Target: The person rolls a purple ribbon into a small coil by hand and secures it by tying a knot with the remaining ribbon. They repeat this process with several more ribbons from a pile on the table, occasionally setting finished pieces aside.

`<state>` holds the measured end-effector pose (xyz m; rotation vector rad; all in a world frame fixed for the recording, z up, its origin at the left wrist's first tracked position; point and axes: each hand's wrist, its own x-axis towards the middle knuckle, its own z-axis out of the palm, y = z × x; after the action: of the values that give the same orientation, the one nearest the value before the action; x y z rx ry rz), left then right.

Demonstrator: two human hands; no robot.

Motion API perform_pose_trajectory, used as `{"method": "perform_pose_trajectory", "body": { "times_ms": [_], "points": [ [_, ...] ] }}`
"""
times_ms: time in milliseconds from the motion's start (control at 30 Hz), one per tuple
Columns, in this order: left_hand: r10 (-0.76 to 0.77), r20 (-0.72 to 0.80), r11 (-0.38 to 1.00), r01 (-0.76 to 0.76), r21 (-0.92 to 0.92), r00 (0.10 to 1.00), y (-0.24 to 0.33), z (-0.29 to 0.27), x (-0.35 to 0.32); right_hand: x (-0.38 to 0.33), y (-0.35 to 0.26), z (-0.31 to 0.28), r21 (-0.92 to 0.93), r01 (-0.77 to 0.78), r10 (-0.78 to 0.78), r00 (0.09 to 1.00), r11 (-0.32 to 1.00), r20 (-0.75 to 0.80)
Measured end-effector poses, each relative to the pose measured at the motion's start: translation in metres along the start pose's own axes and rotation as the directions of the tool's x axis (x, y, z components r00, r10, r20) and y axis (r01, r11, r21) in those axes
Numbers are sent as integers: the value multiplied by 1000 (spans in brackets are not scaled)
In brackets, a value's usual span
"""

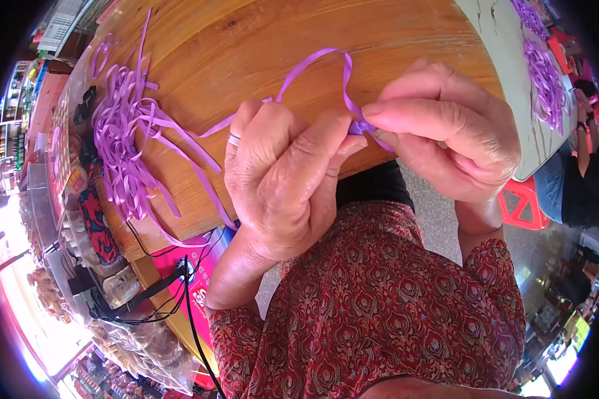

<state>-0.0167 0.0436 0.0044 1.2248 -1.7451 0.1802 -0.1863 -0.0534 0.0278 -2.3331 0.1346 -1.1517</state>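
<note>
A narrow purple ribbon (313,58) loops up between my two hands above the wooden table. My left hand (279,166), with a ring on one finger, is closed and pinches a small folded purple piece of the ribbon between thumb and forefinger. Close against it, my right hand (452,130) pinches the ribbon at the same folded spot, and a short end hangs below its fingertips. One strand runs left from behind my left hand. Exactly how the ribbon is folded or knotted there is partly hidden by my fingers.
A loose heap of purple ribbons (130,143) lies on the wooden table (406,33) at the left. More purple ribbons (544,83) lie on a pale table at the right, near another person (582,143). A red stool (522,203) stands there. Black cables (186,292) hang at the lower left.
</note>
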Motion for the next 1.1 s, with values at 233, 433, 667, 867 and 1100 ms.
{"method": "perform_pose_trajectory", "body": {
  "times_ms": [233, 433, 667, 867, 1100],
  "points": [
    [-42, -47, 992, 36, -121, 998, 2, 11, -1, -3, 5, -2, 202, -65, 55, 997, 977, 58],
    [55, -8, 991, -55, -123, 998, -6, 2, -3, -1, 7, -6, 191, -100, 79, 990, 976, 115],
    [10, 166, 998, 2, -70, 986, -7, 1, 4, -7, 10, 0, 187, -172, 150, 981, 967, 124],
    [-3, 172, 994, 21, -105, 985, -11, 1, 5, -12, 15, 6, 222, -188, 177, 982, 957, 69],
    [-26, 175, 983, 57, -174, 984, -14, 1, 5, -13, 16, 9, 223, -159, 158, 987, 962, 25]
  ]
}}
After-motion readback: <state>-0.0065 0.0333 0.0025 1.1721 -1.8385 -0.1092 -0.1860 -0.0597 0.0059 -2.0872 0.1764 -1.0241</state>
